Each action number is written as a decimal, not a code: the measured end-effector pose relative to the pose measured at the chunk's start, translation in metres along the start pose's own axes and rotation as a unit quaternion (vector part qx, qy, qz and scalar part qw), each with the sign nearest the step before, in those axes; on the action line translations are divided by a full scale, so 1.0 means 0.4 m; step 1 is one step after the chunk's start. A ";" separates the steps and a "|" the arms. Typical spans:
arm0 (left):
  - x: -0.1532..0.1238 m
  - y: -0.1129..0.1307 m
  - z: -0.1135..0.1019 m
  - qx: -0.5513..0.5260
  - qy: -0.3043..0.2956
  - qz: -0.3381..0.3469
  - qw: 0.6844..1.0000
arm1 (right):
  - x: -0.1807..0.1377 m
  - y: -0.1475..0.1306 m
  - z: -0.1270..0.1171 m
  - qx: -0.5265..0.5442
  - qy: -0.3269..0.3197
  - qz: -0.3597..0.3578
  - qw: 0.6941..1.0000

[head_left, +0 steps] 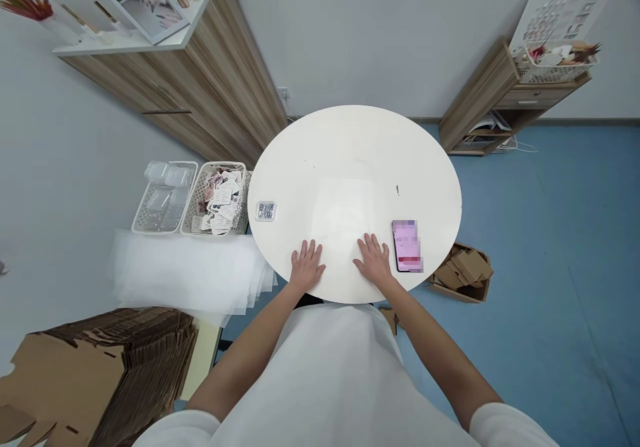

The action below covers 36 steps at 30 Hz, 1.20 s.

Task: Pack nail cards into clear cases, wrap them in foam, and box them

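Note:
My left hand [306,265] lies flat on the round white table [350,147] near its front edge, fingers spread and holding nothing. My right hand [374,257] also rests flat on the tabletop, fingers apart, empty. A phone [407,245] with a pink screen lies just to the right of my right hand. A small clear plastic packet [265,211] sits at the table's left edge, a little beyond my left hand.
Left of the table stand two white baskets, one with clear trays [164,197], one with small cards [220,199]. White sheets [190,273] and a stack of flat cardboard [100,367] lie at lower left. A cardboard box [463,272] sits on the blue floor at right. Wooden cabinets [210,80] line the wall.

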<state>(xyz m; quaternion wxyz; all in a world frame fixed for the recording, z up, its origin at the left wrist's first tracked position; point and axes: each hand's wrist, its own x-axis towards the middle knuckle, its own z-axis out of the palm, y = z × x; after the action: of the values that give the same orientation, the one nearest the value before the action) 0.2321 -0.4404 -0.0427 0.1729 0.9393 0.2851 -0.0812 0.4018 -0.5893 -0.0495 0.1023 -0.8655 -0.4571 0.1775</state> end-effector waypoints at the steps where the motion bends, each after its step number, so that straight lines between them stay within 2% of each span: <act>1: 0.008 0.000 -0.002 -0.006 -0.002 0.002 1.000 | 0.005 0.004 -0.002 0.000 -0.001 0.004 1.000; 8: 0.054 -0.008 -0.012 -0.025 -0.015 0.017 0.999 | 0.031 0.013 -0.020 -0.002 -0.011 0.033 0.999; 13: 0.048 -0.040 -0.025 -0.063 0.009 0.021 0.998 | 0.044 -0.040 -0.044 0.026 0.011 0.061 0.998; 16: 0.048 -0.115 -0.058 -0.104 0.056 -0.024 0.993 | 0.089 -0.122 -0.055 0.083 0.033 0.045 0.995; 19: 0.063 -0.233 -0.101 -0.166 0.114 -0.103 0.974 | 0.164 -0.232 -0.041 0.190 0.010 0.027 0.981; 22: 0.094 -0.354 -0.134 -0.261 0.158 -0.166 0.938 | 0.247 -0.340 -0.001 0.296 -0.034 0.038 0.954; 25: 0.132 -0.443 -0.150 -0.366 0.169 -0.201 0.893 | 0.319 -0.426 0.043 0.380 -0.069 0.060 0.920; 28: 0.165 -0.492 -0.149 -0.440 0.154 -0.216 0.858 | 0.370 -0.491 0.072 0.465 -0.100 0.092 0.875; 31: 0.185 -0.514 -0.140 -0.493 0.128 -0.228 0.830 | 0.397 -0.539 0.084 0.523 -0.118 0.113 0.836; 33: 0.188 -0.520 -0.134 -0.498 0.116 -0.236 0.826 | 0.402 -0.562 0.089 0.535 -0.118 0.122 0.828; 36: 0.182 -0.516 -0.132 -0.492 0.098 -0.236 0.832 | 0.391 -0.575 0.097 0.529 -0.102 0.128 0.833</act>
<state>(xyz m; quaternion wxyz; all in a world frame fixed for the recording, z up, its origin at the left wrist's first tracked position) 0.1785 -0.2233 -0.0696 0.5589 0.6372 0.5161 0.1236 0.2937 -0.3303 -0.0404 0.4737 -0.7073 -0.1861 0.4905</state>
